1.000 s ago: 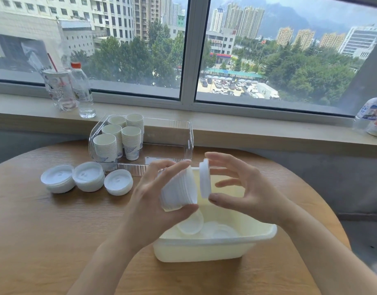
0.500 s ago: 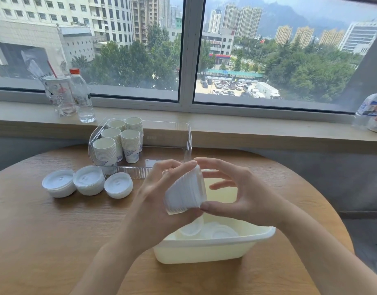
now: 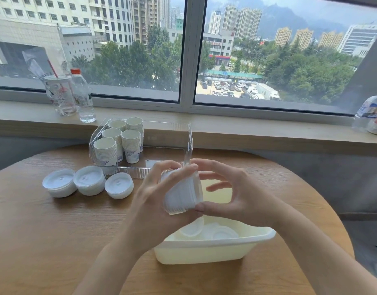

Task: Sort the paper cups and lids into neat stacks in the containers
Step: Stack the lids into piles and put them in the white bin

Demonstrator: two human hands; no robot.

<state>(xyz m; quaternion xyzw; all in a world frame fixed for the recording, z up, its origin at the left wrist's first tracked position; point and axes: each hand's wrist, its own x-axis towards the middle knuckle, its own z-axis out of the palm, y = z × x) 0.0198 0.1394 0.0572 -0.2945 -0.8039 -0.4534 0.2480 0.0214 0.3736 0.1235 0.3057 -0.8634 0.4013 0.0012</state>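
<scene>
Left hand point(image 3: 155, 201): wrapped around a stack of white lids point(image 3: 182, 193), fingers over the top, thumb beneath; stack tipped on its side, held in the air.
Right hand point(image 3: 236, 194): thumb and fingertips pressed against the right end of the same stack; grasping it together with the left.
Stack position: above the near-left part of the cream tub point(image 3: 208, 250), just in front of the clear bin.
Cream tub: on the wooden table point(image 3: 45, 237), nearest the person; a few loose lids point(image 3: 220, 232) lie in the bottom, partly hidden behind the held stack.
Clear bin point(image 3: 188, 135): transparent, at the far side of the table; five upright stacks of paper cups point(image 3: 122, 141) crowded in its left end, right part bare.
Lid piles point(image 3: 88, 182): three low white piles in a row on the table, left of the hands, just in front of the clear bin; neighbours nearly touching.
Windowsill point(image 3: 247, 128): behind the table; a plastic drink cup with a red straw point(image 3: 59, 94) and a water bottle with an orange cap point(image 3: 82, 96) stand side by side at the left; more bottles point(image 3: 372, 113) at the far right edge, partly cut off.
</scene>
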